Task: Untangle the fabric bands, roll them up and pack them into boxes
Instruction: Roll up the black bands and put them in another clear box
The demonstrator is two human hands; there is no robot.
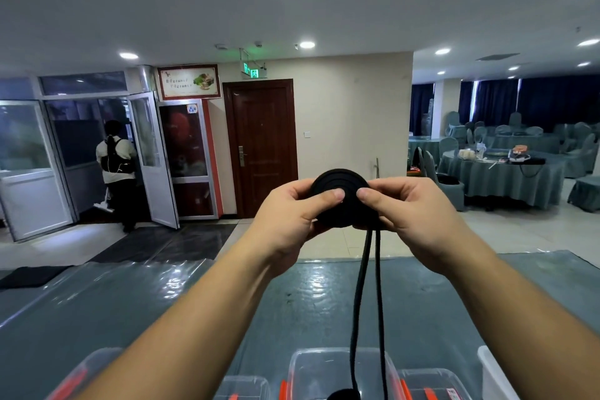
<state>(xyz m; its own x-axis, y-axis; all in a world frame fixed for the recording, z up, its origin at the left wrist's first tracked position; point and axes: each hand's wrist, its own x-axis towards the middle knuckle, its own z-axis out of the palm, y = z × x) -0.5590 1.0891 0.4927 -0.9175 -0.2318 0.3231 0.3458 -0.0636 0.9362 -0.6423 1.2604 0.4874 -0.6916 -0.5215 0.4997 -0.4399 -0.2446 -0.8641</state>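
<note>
A black fabric band wound into a flat round roll [339, 182] is held up in front of me, above the table. My left hand [293, 216] grips its left side, thumb pressed on the roll's face. My right hand [406, 209] grips the right side, its thumb also on the face. Two loose black strands [367, 295] of the band hang down from the roll toward a clear plastic box [324, 367] at the bottom edge. Something dark [344, 394] lies in that box, mostly cut off by the frame.
The table [308, 312] has a grey-green cloth under shiny clear plastic. Several clear boxes with orange clips [431, 383] line the near edge. A person [115, 172] stands at the far left doorway. Covered round tables and chairs [506, 175] fill the right side.
</note>
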